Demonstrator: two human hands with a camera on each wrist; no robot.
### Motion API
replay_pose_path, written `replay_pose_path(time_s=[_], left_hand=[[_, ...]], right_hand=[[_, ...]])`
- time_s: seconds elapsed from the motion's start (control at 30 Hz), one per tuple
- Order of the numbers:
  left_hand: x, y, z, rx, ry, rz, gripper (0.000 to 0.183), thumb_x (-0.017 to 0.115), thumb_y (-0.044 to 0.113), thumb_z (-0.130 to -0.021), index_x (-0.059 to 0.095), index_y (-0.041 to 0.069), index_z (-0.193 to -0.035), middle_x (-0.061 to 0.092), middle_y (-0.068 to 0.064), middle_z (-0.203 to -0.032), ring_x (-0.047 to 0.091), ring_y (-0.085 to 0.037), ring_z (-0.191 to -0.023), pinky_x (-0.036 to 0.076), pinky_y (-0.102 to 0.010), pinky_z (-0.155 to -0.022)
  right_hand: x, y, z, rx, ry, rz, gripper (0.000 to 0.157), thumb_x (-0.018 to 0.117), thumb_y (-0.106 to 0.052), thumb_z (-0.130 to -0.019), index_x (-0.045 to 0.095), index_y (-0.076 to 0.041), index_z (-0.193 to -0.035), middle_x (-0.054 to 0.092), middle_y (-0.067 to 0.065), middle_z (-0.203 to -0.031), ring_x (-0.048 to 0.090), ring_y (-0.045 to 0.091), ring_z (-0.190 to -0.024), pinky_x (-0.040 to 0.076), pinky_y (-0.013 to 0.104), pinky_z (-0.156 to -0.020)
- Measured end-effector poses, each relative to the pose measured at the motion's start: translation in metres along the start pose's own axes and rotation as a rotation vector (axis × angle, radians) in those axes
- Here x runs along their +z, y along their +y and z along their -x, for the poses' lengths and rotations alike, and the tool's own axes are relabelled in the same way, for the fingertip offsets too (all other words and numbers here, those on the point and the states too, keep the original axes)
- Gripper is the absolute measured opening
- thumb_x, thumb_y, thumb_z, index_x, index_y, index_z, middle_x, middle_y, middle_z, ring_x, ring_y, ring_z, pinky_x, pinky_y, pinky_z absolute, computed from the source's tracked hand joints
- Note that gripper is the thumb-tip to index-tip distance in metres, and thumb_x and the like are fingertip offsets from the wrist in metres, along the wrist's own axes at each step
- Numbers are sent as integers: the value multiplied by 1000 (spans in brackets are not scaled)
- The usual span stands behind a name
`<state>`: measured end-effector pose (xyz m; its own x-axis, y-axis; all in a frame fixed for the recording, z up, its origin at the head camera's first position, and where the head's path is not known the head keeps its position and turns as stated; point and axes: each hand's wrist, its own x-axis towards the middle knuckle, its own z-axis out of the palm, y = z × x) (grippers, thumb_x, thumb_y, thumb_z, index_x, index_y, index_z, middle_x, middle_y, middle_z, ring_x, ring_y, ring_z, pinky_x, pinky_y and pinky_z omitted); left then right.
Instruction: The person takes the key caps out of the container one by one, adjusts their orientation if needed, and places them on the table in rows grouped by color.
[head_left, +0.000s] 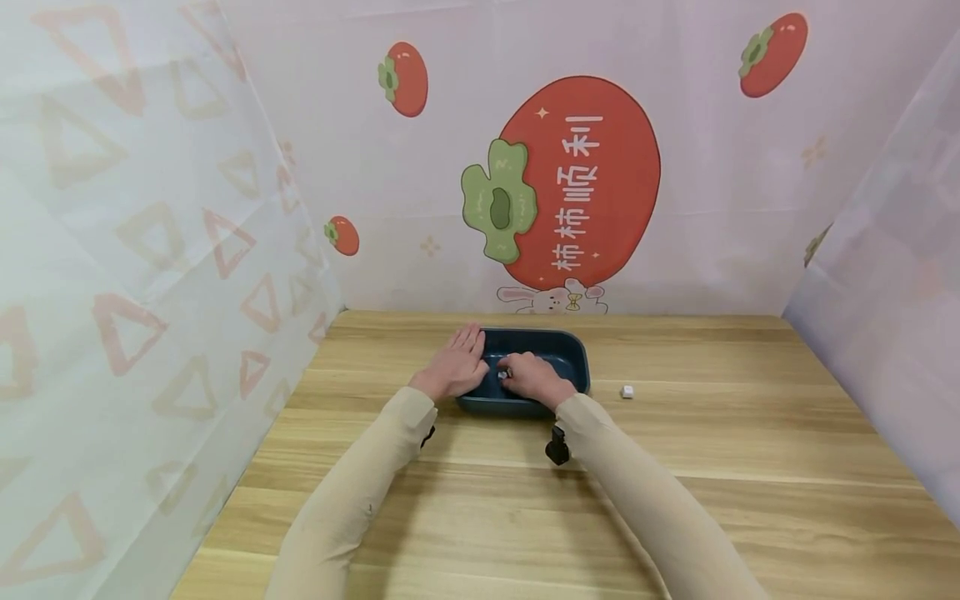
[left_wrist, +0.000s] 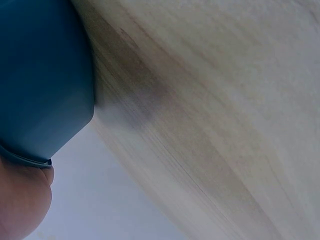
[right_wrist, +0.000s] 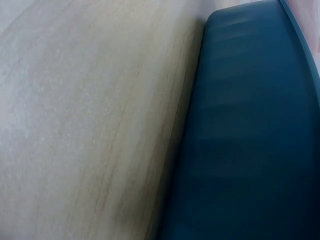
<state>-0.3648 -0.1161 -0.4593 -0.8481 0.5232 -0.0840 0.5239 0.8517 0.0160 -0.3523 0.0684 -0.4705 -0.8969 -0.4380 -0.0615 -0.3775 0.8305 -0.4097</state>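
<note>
A dark blue rectangular tray (head_left: 573, 375) with raised walls stands on the wooden table. My left hand (head_left: 457, 367) lies over its left rim, fingers stretched forward and thumb toward the inside. Inside the tray, my right hand (head_left: 528, 377) pinches a small whitish piece (head_left: 503, 375) between thumb and fingers; its exact kind is too small to tell. The left wrist view shows the tray's outer wall (left_wrist: 45, 75) and part of the left hand (left_wrist: 22, 200) at the rim. Only the tray's outer side (right_wrist: 250, 125) fills the right wrist view; the right hand is hidden there.
A small white cube (head_left: 627, 391) sits on the wooden tabletop (head_left: 712, 417) to the right of the tray. Printed cloth (head_left: 412, 167) closes off the back, and cloth also hangs at the left and right sides.
</note>
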Motion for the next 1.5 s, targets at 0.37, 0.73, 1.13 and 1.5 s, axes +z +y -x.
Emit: replay_pose_path(time_s=[0.37,0.73,1.13,1.5], left_hand=[[-1,1,1,-3,-4,7,64,28,31,-104,9,1,-157,0,-14,-166,-1,-27,-155,4,-41,-126],[0,3,1,-10,-6,6,66,24,34,-102,10,-1,-156,0,-15,-166,1,-30,-155,5,-41,-126],[6,-1,-3,-21,8,12,65,28,34,-103,14,0,-156,-1,-14,-166,0,-29,-155,4,-42,-126],[4,0,-2,-20,12,11,66,27,34,-102,13,-1,-156,0,-14,-166,2,-30,-155,5,-42,-126]], right_hand=[[-2,0,1,64,29,-32,30,61,-18,-95,69,-9,-122,70,11,-121,67,21,-98,53,46,-98],[-16,10,10,87,92,-116,22,61,-20,-96,71,-9,-112,72,3,-90,61,15,-70,53,30,-68],[-33,22,25,52,153,-216,27,57,-17,-98,69,-8,-120,68,6,-88,57,17,-68,48,26,-61],[-43,25,41,42,225,-209,28,63,-16,-94,67,-8,-121,69,10,-97,59,17,-72,53,27,-67]])
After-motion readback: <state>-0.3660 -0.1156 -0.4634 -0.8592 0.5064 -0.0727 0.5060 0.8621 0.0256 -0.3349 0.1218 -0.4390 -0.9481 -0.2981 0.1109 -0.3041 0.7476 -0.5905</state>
